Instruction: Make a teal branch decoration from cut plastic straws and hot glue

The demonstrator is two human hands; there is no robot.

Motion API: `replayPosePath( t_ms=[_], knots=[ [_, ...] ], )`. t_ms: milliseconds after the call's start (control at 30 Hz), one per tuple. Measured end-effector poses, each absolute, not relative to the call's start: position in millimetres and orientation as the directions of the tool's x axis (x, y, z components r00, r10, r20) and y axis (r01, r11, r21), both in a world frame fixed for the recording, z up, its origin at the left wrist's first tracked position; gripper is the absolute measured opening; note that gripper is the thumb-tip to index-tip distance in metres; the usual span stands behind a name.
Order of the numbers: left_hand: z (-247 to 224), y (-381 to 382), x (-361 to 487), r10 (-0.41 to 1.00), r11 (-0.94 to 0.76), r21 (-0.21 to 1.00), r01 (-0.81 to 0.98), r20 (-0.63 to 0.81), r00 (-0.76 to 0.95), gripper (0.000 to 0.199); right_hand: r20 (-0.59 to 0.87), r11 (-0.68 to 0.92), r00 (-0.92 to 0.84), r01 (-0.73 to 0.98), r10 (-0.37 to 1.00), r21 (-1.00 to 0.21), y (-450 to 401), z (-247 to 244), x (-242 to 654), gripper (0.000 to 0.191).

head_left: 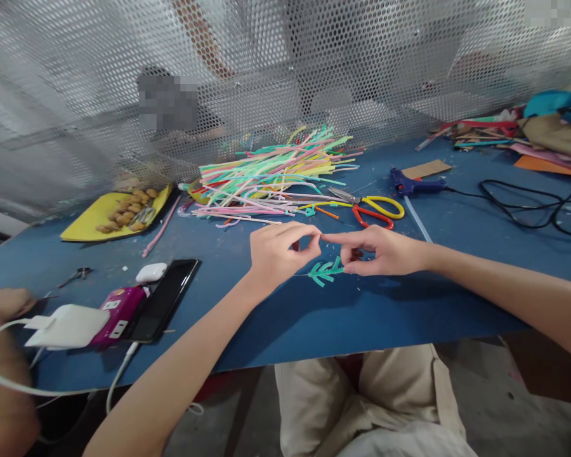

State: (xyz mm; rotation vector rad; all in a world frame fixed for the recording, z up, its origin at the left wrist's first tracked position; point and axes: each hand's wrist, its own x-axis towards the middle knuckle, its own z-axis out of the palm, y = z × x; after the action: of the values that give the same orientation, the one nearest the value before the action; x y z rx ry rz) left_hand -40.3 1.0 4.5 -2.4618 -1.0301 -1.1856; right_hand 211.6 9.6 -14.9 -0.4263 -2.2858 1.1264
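Note:
My left hand (283, 254) is raised over the front of the table, thumb and forefinger pinched together; whatever is between the tips is too small to make out. My right hand (385, 251) points its forefinger at that pinch and touches it, other fingers curled toward the thumb. At the right thumb tip is a green leaf-shaped piece of fuzzy pipe cleaner (324, 271), its stem end apparently gripped there. A thin pale strand extends left from it. Behind my hands lie scissors (374, 209) with yellow and red handles and a pile of pastel pipe cleaners (271, 174).
A blue glue gun (416, 184) with a black cord (514, 203) lies right. Left are a yellow tray (88, 219) of brown pieces, a phone (166, 301), a purple power strip (124, 311) and a white charger (73, 327). Another person's arm (2, 368) rests far left. Perforated metal (266, 70) stands behind.

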Motion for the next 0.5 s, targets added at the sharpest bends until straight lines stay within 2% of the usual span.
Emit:
replayPosePath(
  t_ms=[67, 133, 333, 500],
  knots=[
    [2.8, 0.9, -37.6, 0.560, -0.717, 0.215, 0.663, 0.744, 0.364, 0.010, 0.331, 0.598, -0.798, 0.046, 0.503, -0.800, 9.0, -13.5, 211.8, 0.066],
    [2.2, 0.9, -36.2, 0.592, -0.706, 0.274, 0.653, 0.734, 0.332, 0.010, 0.326, 0.595, -0.797, 0.051, 0.508, -0.802, 8.8, -13.0, 212.1, 0.068],
    [5.0, 1.0, -38.0, 0.618, -0.687, 0.315, 0.655, 0.728, 0.298, 0.008, 0.326, 0.589, -0.795, 0.049, 0.512, -0.807, 9.7, -14.8, 213.2, 0.070],
    [8.3, 3.8, -43.8, 0.664, -0.668, 0.323, 0.670, 0.665, 0.342, 0.021, 0.315, 0.577, -0.788, 0.062, 0.529, -0.814, 7.8, -13.9, 213.0, 0.075]
  ],
)
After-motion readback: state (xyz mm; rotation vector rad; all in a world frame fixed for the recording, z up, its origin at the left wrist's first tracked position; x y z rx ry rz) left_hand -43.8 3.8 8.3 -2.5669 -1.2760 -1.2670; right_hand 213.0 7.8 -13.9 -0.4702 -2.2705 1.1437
